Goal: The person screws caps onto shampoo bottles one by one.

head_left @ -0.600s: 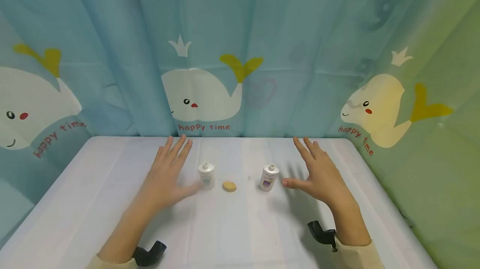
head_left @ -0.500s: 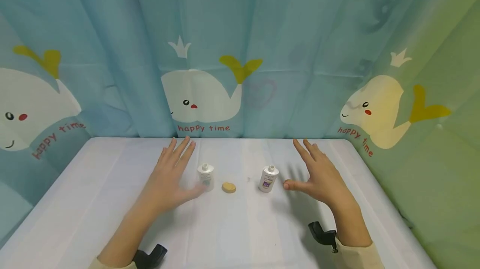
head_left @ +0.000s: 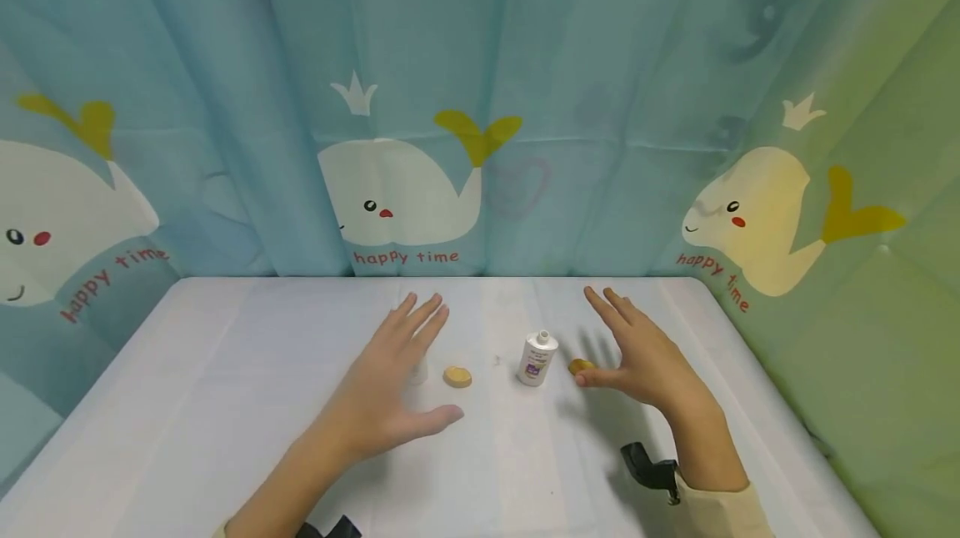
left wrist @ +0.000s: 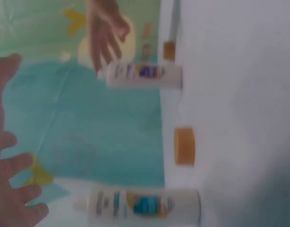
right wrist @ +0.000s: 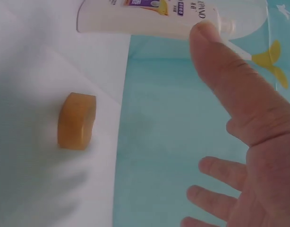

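Fingers [head_left: 426, 336] splayed, left hand [head_left: 384, 392] mostly hides one bottle [head_left: 419, 374]; right hand [head_left: 637, 360], also splayed, overlaps a disc [head_left: 580, 365] toward the table's [head_left: 225, 354] right edge.

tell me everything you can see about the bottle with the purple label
This white, plastic-looking bottle carries printed text and a purple-and-yellow design. Its narrow neck shows no cap. It stands upright on the white table, between the left hand and the right hand, and touches neither.

The left hand [head_left: 378, 392] mostly hides one white bottle [head_left: 420, 372] head-on.
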`<state>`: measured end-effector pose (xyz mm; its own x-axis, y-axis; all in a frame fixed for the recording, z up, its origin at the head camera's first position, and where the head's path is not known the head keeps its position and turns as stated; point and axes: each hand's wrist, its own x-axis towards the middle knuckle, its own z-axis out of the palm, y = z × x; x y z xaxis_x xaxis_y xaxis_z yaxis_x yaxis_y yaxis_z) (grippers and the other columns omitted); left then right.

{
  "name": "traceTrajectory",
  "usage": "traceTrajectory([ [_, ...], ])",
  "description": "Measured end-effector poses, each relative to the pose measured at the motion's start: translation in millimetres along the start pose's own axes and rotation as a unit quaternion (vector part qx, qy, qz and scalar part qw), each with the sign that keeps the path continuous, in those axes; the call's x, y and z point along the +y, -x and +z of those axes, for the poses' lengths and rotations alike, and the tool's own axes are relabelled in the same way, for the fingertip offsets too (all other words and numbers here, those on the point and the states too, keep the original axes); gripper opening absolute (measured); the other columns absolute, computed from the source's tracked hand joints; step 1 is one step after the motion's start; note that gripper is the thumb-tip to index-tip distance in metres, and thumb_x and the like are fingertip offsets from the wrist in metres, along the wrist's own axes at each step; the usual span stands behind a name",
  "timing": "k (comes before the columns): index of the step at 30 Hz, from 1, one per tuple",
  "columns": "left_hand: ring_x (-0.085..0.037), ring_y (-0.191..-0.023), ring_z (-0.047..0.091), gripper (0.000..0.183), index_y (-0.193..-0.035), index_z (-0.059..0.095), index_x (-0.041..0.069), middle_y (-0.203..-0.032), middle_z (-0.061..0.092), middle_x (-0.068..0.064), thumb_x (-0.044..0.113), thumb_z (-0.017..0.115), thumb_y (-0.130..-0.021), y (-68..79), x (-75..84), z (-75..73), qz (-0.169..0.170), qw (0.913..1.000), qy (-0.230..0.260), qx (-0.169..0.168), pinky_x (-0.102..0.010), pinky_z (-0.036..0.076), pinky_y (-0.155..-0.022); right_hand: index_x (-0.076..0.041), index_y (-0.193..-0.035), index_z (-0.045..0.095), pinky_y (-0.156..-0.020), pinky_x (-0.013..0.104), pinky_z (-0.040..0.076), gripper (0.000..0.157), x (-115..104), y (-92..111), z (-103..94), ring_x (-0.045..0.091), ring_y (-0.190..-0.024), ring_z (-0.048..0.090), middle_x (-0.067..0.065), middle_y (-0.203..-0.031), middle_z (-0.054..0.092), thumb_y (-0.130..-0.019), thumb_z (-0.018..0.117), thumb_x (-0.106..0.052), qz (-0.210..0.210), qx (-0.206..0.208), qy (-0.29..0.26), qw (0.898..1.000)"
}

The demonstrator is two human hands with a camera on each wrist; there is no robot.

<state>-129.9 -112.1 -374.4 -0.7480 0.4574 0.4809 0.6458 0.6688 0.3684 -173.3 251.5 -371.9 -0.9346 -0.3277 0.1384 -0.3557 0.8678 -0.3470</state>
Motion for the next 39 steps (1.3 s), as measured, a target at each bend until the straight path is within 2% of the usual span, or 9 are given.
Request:
traceTrajectory([
  [4,-0.024,-0.153,0.016,0.099,-0.159,0.026,0.022,-0.164,0.022,0.011,0.054,0.076,-0.08,-3.4,9.6,11.6,0.024,0.9994,0.022,-0.01,-0.053,0.029,-0.117,-0.023,-0.16,0.023,-0.108,0.066,0.033,0.115,0.6,0.2,2.5,0.047,-0.144,0.028,0.02,-0.161,0.027,-0.069,0.088,-0.049,-0.002,-0.003,-0.002,1.0],
  [10,-0.026,-0.153,0.019,0.094,-0.159,0.023,0.026,-0.163,0.026,0.007,0.056,0.071,-0.084,-10.1,14.5,28.8,0.032,0.9971,0.06,-0.034,-0.056,0.034,-0.114,-0.021,-0.158,0.028,-0.107,0.067,0.034,0.11,2.1,0.3,6.7,0.048,-0.144,0.029,0.021,-0.16,0.028,-0.07,0.087,-0.05,-0.004,-0.008,-0.011,1.0],
  [18,-0.025,-0.152,0.021,0.091,-0.159,0.024,0.029,-0.163,0.026,0.01,0.052,0.072,-0.085,-19.2,12.8,45.3,0.001,0.9918,0.108,-0.069,-0.054,0.029,-0.117,-0.022,-0.158,0.03,-0.104,0.068,0.036,0.106,3.6,-0.1,11.4,0.048,-0.142,0.032,0.02,-0.16,0.028,-0.072,0.088,-0.043,0.014,-0.042,-0.022,0.999],
  [26,-0.015,-0.151,0.021,0.087,-0.157,0.02,0.04,-0.162,0.024,0.019,0.055,0.069,-0.087,-26.1,13.0,60.5,-0.042,0.984,0.148,-0.089,-0.05,0.03,-0.117,-0.022,-0.157,0.031,-0.102,0.069,0.038,0.103,6.3,-1.1,14.5,0.048,-0.14,0.036,0.02,-0.159,0.031,-0.073,0.089,-0.037,0.026,-0.051,-0.018,0.998],
  [30,-0.013,-0.15,0.023,0.086,-0.158,0.022,0.037,-0.162,0.024,0.019,0.055,0.068,-0.087,-30.4,13.1,65.2,-0.063,0.9791,0.165,-0.101,-0.048,0.029,-0.118,-0.022,-0.157,0.032,-0.102,0.068,0.038,0.101,8.1,-2.8,18.2,0.049,-0.139,0.038,0.021,-0.157,0.034,-0.073,0.089,-0.035,0.03,-0.059,-0.021,0.998],
  [33,-0.012,-0.149,0.026,0.086,-0.158,0.023,0.034,-0.162,0.026,0.017,0.056,0.067,-0.088,-33.6,12.8,69.6,-0.067,0.9763,0.177,-0.104,-0.046,0.028,-0.119,-0.022,-0.156,0.033,-0.102,0.068,0.038,0.1,10.4,-5.1,21.6,0.048,-0.138,0.04,0.021,-0.156,0.037,-0.074,0.089,-0.032,0.034,-0.064,-0.02,0.997],
  [39,-0.011,-0.147,0.029,0.083,-0.157,0.023,0.039,-0.16,0.029,0.017,0.05,0.069,-0.089,-39.1,10.9,81.8,-0.073,0.9702,0.208,-0.102,-0.046,0.031,-0.118,-0.018,-0.153,0.039,-0.101,0.063,0.042,0.094,11.0,-6.7,26.4,0.043,-0.132,0.048,0.019,-0.149,0.046,-0.073,0.089,-0.025,0.029,-0.063,-0.013,0.998],
])
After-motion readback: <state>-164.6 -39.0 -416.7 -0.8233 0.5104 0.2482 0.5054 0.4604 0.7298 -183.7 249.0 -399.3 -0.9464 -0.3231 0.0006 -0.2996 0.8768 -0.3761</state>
